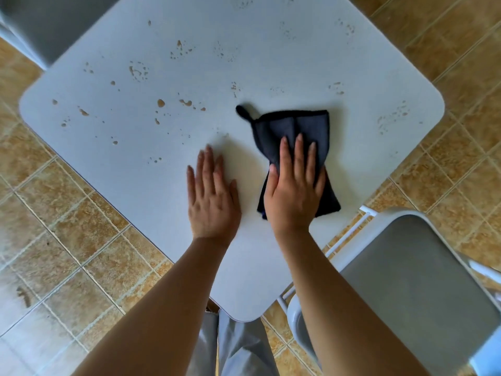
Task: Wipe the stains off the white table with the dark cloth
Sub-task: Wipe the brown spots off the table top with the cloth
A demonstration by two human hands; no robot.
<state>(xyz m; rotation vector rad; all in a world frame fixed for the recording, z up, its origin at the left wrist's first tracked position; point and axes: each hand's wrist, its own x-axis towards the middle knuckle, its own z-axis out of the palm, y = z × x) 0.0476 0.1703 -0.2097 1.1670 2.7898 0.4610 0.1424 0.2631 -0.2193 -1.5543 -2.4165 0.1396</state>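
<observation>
Two hands are laid flat on the white table [271, 63]. The right hand [294, 191] is spread open, palm down, pressed on the dark cloth [295, 126], whose middle is covered by it. The left hand [212, 195] is rested just beside the cloth, fingers extended and close together, on bare tabletop. Brownish stains [161, 103] are scattered beyond the cloth and to its left. A grey chair [412, 275] near the cloth is cut off by the frame.
</observation>
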